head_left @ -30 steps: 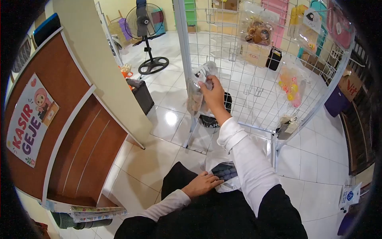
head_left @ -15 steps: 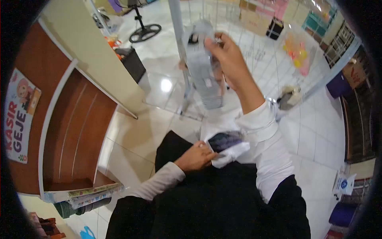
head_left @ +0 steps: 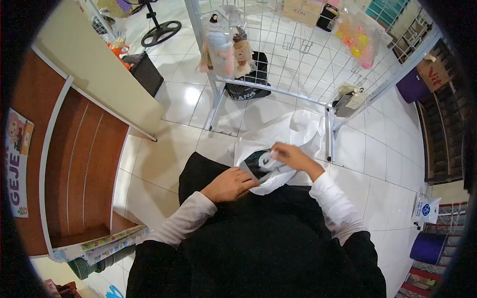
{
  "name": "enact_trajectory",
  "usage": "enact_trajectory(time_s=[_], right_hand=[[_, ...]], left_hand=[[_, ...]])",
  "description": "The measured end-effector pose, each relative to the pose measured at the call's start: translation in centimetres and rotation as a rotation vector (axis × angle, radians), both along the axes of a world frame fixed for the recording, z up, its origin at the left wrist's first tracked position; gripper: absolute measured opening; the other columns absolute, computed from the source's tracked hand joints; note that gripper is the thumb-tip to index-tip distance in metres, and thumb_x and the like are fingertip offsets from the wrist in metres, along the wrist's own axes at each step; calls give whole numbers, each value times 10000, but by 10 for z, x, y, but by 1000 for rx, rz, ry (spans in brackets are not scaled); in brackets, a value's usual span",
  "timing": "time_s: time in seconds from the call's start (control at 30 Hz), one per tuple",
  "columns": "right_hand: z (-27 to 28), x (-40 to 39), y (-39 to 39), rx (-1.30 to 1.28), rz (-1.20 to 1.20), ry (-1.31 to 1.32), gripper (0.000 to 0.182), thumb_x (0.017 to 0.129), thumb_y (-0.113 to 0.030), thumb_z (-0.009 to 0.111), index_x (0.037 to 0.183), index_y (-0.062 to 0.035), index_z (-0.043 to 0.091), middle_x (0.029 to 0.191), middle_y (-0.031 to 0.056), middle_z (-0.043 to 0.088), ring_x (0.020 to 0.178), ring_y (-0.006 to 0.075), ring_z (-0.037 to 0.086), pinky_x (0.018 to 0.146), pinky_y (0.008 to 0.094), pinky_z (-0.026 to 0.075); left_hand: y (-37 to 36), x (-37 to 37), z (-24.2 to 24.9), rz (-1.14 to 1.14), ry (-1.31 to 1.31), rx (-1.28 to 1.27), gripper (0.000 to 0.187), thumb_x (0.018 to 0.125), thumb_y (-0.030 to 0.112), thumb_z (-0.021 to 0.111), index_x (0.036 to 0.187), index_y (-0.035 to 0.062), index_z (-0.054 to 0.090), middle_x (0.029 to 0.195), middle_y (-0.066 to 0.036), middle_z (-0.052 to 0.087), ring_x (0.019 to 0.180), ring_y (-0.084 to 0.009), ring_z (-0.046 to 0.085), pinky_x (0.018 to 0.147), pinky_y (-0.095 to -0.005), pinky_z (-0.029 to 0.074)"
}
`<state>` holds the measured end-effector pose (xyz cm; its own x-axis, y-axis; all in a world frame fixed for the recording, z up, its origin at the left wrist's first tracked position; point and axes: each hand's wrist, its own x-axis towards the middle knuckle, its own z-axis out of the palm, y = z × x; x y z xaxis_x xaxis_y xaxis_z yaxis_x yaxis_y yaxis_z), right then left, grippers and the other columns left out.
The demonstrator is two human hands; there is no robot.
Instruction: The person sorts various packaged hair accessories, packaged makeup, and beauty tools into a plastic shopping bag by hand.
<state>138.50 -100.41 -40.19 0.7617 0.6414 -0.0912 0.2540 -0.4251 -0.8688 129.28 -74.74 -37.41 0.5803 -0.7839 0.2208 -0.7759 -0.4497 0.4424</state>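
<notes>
Pinching a crinkly, greyish see-through plastic packet (head_left: 268, 161) in the right hand (head_left: 296, 159), right at the mouth of the white plastic shopping bag (head_left: 277, 183). Gripping the bag's near edge with the left hand (head_left: 226, 185), fingers curled, probably to steady the opening. Too blurry to make out the contents. Got the bag low by the lap, likely for easy reach. Also got soft dolls (head_left: 221, 52) in clear wrap up on the white wire rack (head_left: 285, 91), probably for display.
</notes>
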Motion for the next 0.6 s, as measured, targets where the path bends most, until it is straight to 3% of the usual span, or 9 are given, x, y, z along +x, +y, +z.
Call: enact_trajectory(time_s=[0.07, 0.13, 0.2, 0.33, 0.4, 0.47, 0.5, 0.53, 0.6], right_hand=[[-43, 2, -5, -248, 174, -109, 245, 836, -207, 628, 1038, -80, 572, 889, 118, 620, 825, 250, 606, 729, 364, 474], [-60, -2, -1, -417, 231, 33, 335, 795, -270, 658, 1064, -84, 586, 997, 149, 631, 905, 335, 602, 775, 408, 472], [-29, -10, 8, -591, 236, -252, 325, 791, -271, 651, 1035, -60, 606, 1009, 152, 638, 925, 332, 603, 787, 396, 477], [85, 42, 42, -394, 209, 150, 289, 816, -240, 623, 1001, -18, 612, 1002, 136, 644, 955, 229, 608, 798, 326, 481], [96, 81, 54, -32, -2, 138, 252, 826, -181, 618, 1015, -16, 597, 996, 99, 639, 981, 175, 589, 786, 308, 485], [112, 112, 84, 280, -189, -343, 302, 821, -164, 633, 1066, -2, 567, 985, 123, 643, 894, 216, 633, 783, 318, 497], [120, 128, 101, 312, -292, -446, 370, 806, -180, 656, 1099, 10, 536, 1029, 143, 625, 920, 229, 625, 803, 323, 493], [129, 143, 116, 343, -395, -548, 441, 791, -196, 679, 1133, 22, 504, 1073, 163, 607, 946, 242, 616, 824, 329, 488], [146, 159, 143, 379, -475, -471, 545, 747, -225, 722, 1156, 34, 472, 1104, 188, 582, 978, 279, 599, 843, 342, 478]], left_hand=[[3, 4, 0, 12, -6, 62, 351, 686, 133, 662, 1027, 116, 579, 852, -43, 567, 857, -242, 568, 769, -356, 442], [3, 6, 3, 11, 0, 75, 348, 688, 141, 662, 1025, 117, 579, 858, -45, 572, 848, -242, 574, 761, -354, 444], [5, 7, -6, 11, -26, 57, 345, 696, 159, 660, 1027, 107, 579, 857, -50, 575, 843, -241, 578, 752, -361, 447], [3, 3, 5, 117, 91, 41, 286, 754, 250, 647, 985, 84, 613, 939, -81, 582, 868, -262, 570, 769, -367, 445], [3, 0, 7, 212, 127, -103, 263, 783, 258, 633, 946, 52, 638, 1048, -122, 566, 900, -290, 553, 799, -387, 436], [2, -2, -5, 315, 71, -352, 263, 813, 248, 615, 899, 3, 659, 1168, -171, 524, 932, -331, 531, 835, -418, 424], [0, -4, -11, 457, 223, -388, 241, 805, 227, 624, 849, 0, 691, 1310, -214, 423, 989, -365, 486, 885, -425, 399], [-3, -3, -18, 548, 208, -380, 222, 794, 217, 633, 844, 9, 694, 1309, -212, 425, 998, -366, 482, 886, -424, 399], [-9, -1, -30, 729, 179, -364, 186, 774, 197, 652, 835, 28, 700, 1308, -207, 428, 1016, -369, 475, 888, -421, 399]])
